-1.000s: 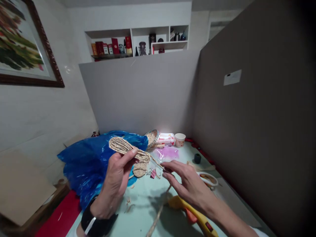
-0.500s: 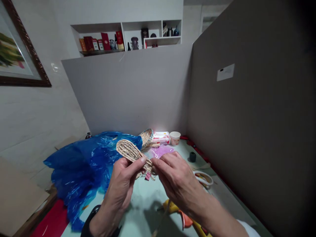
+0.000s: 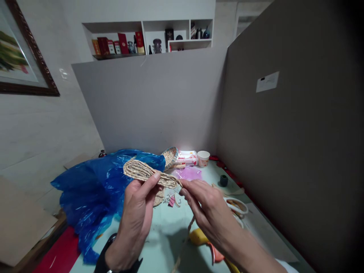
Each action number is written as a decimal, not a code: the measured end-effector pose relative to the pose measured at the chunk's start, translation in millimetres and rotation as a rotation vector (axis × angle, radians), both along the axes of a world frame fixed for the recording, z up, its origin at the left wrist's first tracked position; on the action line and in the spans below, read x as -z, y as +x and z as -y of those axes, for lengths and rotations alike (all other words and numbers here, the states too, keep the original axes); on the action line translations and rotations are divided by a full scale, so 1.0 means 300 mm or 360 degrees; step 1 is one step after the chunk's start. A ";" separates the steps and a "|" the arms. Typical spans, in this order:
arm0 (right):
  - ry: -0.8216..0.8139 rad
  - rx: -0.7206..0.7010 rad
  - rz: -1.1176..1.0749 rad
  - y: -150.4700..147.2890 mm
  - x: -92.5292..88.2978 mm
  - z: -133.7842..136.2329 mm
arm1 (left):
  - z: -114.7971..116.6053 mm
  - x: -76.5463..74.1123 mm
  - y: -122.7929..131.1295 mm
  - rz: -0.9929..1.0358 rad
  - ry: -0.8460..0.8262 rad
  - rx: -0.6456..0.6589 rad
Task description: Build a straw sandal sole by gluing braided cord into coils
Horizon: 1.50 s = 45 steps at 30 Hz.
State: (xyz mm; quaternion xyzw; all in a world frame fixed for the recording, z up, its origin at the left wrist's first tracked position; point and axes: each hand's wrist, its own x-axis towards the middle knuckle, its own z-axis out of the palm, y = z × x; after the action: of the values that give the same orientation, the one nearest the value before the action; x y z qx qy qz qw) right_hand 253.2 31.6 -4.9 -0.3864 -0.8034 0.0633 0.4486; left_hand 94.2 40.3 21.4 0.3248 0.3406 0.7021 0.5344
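A flat, elongated coil of twisted straw cord (image 3: 139, 170) is raised above the table, narrowing in the middle and rounded at its left end. My left hand (image 3: 140, 203) pinches its middle between thumb and fingers. At the coil's right end, my right hand (image 3: 203, 201) is closed, with the cord's end at its fingertips. What else those fingers may hold is too small to make out. A loose length of cord (image 3: 189, 227) hangs below my right hand toward the table. Behind my left fingers lies another woven straw piece (image 3: 159, 197), partly hidden.
Blue plastic sheeting (image 3: 105, 185) covers the table's left. Further back are a small woven basket (image 3: 170, 157), a paper cup (image 3: 203, 159) and a dark spool (image 3: 223, 180). White-handled scissors (image 3: 237, 206) lie at right, yellow-and-orange tools (image 3: 199, 236) in front. Grey panels (image 3: 153, 102) enclose the back and right.
The coil has turned nearer to level and shifted left. My right hand has moved slightly right, uncovering the coil's right end. The view has shifted a little.
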 end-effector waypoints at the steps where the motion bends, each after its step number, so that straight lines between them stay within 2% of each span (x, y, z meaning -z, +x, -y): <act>1: -0.0028 -0.0004 -0.0062 -0.005 -0.002 0.003 | 0.002 0.001 0.004 0.0022 0.0015 -0.0013; 4: -0.0143 -0.0025 -0.0208 -0.017 -0.009 0.011 | 0.005 0.007 0.012 0.0068 0.0037 -0.0038; 7: -0.0426 -0.0113 -0.0340 -0.024 -0.013 0.018 | 0.004 0.017 0.020 0.0080 0.0070 -0.0060; 11: -0.0932 -0.0376 -0.0717 -0.037 -0.011 0.018 | 0.006 0.029 0.039 0.0073 0.0106 -0.0094; 14: -0.1165 -0.0592 -0.1026 -0.050 -0.013 0.014 | 0.014 0.039 0.058 0.0080 0.0169 -0.0099; 20: -0.1241 -0.0784 -0.1446 -0.074 0.005 0.006 | 0.031 0.061 0.085 0.0078 0.0217 -0.0113; 25: -0.1239 -0.0814 -0.1661 -0.087 0.031 0.001 | 0.048 0.047 0.100 0.0177 0.0241 -0.0020; 29: -0.1205 -0.0820 -0.1652 -0.064 0.023 -0.015 | 0.051 0.040 0.098 0.0247 0.0156 0.0146; 33: -0.1208 -0.0819 -0.1553 0.005 0.003 -0.054 | 0.036 0.047 0.075 0.0248 -0.0021 0.0315; 35: -0.1191 -0.0789 -0.1520 0.051 -0.012 -0.074 | 0.026 0.040 0.053 0.0240 -0.0162 0.0319; 38: -0.1210 -0.0775 -0.1390 0.118 -0.039 -0.087 | 0.011 0.011 0.005 0.0134 -0.0183 0.0308; 41: -0.1286 -0.0816 -0.1163 0.159 -0.062 -0.082 | -0.002 -0.015 -0.047 -0.0222 -0.0106 0.0412; 45: -0.1351 -0.0853 -0.0948 0.164 -0.074 -0.073 | -0.007 -0.013 -0.076 -0.0989 -0.0012 0.0721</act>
State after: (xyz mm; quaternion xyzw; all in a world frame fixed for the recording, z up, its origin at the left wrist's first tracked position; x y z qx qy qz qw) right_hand 302.4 53.4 17.3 -0.2810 -0.6168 0.5969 0.4294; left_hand 71.3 42.3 25.5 0.5871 0.4087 0.4331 0.5484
